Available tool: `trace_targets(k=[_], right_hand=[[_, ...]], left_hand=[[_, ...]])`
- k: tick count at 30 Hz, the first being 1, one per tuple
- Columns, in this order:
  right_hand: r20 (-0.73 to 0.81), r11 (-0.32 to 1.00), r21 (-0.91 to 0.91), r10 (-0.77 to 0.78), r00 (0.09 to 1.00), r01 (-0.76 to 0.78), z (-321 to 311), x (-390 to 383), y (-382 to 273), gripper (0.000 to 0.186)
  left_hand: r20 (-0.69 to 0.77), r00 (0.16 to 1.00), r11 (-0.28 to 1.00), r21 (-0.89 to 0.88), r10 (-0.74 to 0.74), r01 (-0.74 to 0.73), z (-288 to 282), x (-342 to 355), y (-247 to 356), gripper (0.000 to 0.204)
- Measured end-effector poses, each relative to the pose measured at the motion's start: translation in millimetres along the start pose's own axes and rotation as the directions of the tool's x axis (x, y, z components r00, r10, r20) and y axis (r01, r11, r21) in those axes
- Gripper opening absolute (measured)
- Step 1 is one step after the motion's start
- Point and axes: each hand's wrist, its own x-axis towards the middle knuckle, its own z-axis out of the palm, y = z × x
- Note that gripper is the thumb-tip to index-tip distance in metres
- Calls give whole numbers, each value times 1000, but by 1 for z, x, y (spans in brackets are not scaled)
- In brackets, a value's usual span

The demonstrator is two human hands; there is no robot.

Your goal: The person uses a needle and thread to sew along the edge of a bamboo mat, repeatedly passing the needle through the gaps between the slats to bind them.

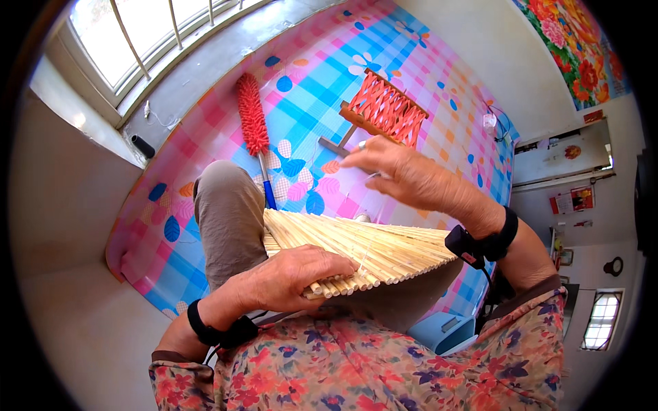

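A fan-shaped mat of pale stalks, set side by side, lies across my lap. My left hand is closed over its near left edge, fingers pressed on the stalk ends. A short bit of pale thread stands up beside those fingertips. Raised above the mat's far right side, my right hand has its fingers drawn together. A thin, shiny sliver shows at the fingertips, but motion blur hides what it is. Just beyond them is a folding stool with a red woven strap seat and wooden bars.
A red fluffy duster with a blue handle lies left of the stool. Both rest on a checked, flower-patterned sheet. A light blue plastic container stands by my right side. A barred window is at the far left.
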Motion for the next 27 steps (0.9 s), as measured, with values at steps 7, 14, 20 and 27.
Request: trace_targets(k=[7,14,20,27], right_hand=[[392,935,332,-256,884,124,36,-26,-22,26],[529,978,199,-159,834,61,42,-27,-32,12],[519,415,792,-73,852,-447,31,-31,-17,10],[355,911,323,-368,860,257,58,-24,-24,19]], left_hand=[[32,999,997,61,42,-44,2,-7,1,54],[41,999,990,137,22,-27,-2,-13,8,50],[-23,999,995,96,23,-21,-4,-10,11,44],[-12,1000,990,143,-18,19,-7,-13,17,34]])
